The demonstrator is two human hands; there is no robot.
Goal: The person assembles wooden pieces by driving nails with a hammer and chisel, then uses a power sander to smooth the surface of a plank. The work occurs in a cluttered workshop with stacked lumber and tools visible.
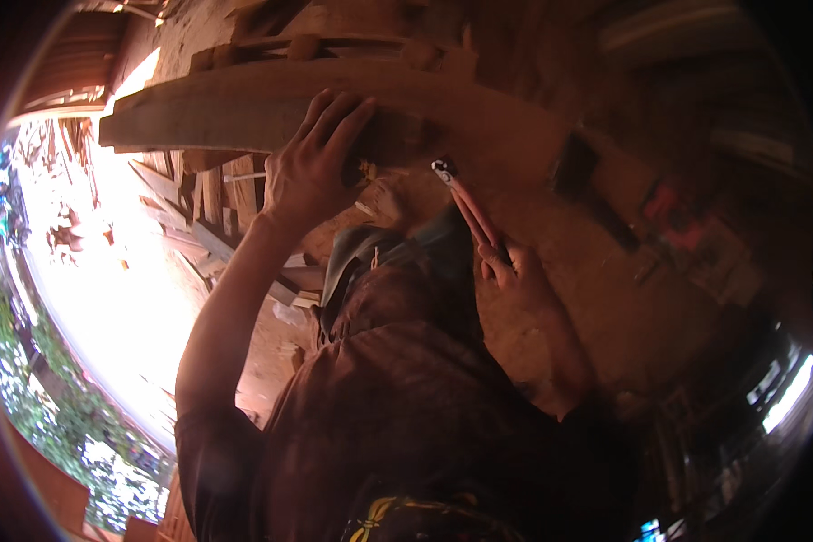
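While the left hand [309, 172] lies flat on a long wooden plank [244, 108], fingers spread over its near edge and closed on nothing, the right hand [510, 266] has its grip shut around a pink-handled tool [465, 203] whose tip points at the plank just right of the left hand. Beyond that grip, stacked timber scraps [217, 212] cover a reddish dirt floor [587, 271] in a dim workshop, with bright daylight and greenery [27, 397] far to the left.

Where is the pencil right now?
In the head view, the pink pencil sits in the right hand, right of centre, its tip touching the long wooden plank beside the left hand.
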